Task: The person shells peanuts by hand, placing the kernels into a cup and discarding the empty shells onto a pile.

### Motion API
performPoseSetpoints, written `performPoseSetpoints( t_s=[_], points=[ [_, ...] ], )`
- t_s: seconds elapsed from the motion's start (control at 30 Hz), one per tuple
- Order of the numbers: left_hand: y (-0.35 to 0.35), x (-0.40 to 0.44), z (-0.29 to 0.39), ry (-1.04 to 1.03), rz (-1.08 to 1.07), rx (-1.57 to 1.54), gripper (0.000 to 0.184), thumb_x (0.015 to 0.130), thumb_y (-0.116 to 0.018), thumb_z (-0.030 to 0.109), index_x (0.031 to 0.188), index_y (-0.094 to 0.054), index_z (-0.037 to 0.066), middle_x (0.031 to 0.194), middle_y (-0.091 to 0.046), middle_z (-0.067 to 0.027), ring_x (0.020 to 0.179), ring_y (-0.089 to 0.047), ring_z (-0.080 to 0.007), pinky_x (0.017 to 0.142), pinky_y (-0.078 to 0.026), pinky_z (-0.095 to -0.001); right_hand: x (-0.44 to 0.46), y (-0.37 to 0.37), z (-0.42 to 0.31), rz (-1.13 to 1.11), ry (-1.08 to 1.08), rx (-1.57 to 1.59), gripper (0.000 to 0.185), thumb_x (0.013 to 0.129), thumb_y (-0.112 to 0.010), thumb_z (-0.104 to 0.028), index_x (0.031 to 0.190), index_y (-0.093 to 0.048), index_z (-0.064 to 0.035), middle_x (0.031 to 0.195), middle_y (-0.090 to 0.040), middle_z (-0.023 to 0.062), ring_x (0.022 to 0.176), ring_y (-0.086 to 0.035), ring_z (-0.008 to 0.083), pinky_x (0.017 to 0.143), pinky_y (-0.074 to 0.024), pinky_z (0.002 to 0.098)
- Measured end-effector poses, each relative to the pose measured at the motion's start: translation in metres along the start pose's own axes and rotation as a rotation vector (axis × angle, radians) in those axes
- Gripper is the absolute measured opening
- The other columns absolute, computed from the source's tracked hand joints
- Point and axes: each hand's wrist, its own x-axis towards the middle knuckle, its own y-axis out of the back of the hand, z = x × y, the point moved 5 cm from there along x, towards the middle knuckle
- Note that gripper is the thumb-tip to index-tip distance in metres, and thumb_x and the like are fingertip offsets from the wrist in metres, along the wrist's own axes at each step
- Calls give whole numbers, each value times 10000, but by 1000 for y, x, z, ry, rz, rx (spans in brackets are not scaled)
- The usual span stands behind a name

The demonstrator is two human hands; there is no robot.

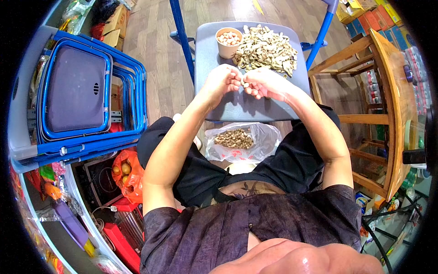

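My left hand (224, 80) and my right hand (265, 84) meet above the near half of a grey chair seat (219, 107). Both have their fingers curled in, fingertips almost touching around a small pale peanut (245, 84). Just beyond my left hand stands a paper cup (226, 51) filled with shelled pinkish peanut kernels (229, 37). A wide heap of peanut shells (267, 48) covers the far right of the seat. Below, between my legs, an open plastic bag (267, 137) holds unshelled peanuts (234, 138).
Folded blue-framed chairs (80, 86) lean at my left. An orange bag of round yellowish produce (127, 176) lies beside a black cooktop (98, 180). On the right stands a wooden frame (385, 114), with cartons (376, 20) behind it. Blue chair legs (182, 39) rise beside the seat.
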Motion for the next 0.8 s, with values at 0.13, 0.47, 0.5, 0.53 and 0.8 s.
performPoseSetpoints(
  t_s=[0.13,0.47,0.5,0.53,0.8],
  points=[
    [7,-1,-4,-6,70,-314,117,882,-511,144,919,-562,46,862,-604,-66,729,-570,-135,682,-489,-250,1,3,-2,60,42,75,201,894,-565,-257,844,-603,-66,702,-605,9,560,-532,59,500,-438,203],
    [-17,-2,-6,-201,142,234,198,843,-688,186,902,-563,44,796,-605,-10,711,-546,-64,620,-441,-219,9,7,-2,278,308,-202,209,959,-451,-210,860,-547,-53,697,-584,23,540,-538,72,476,-447,202],
    [-16,2,-5,-237,132,236,176,837,-689,155,900,-572,40,777,-604,-4,707,-548,-63,619,-443,-219,9,8,-1,300,300,-249,205,955,-446,-200,859,-543,-48,694,-587,29,550,-552,81,491,-465,211],
    [-15,3,-5,-273,121,239,156,832,-690,124,898,-581,35,759,-602,2,702,-550,-61,618,-445,-219,9,7,-1,298,300,-250,205,955,-446,-200,859,-543,-48,694,-587,29,550,-552,81,491,-465,211],
    [-15,3,1,-299,140,280,95,850,-654,111,865,-616,25,742,-605,16,665,-529,-46,595,-427,-208,0,7,-7,267,299,-300,214,937,-481,-242,884,-565,-51,688,-592,27,571,-551,79,497,-454,212]
  ],
)
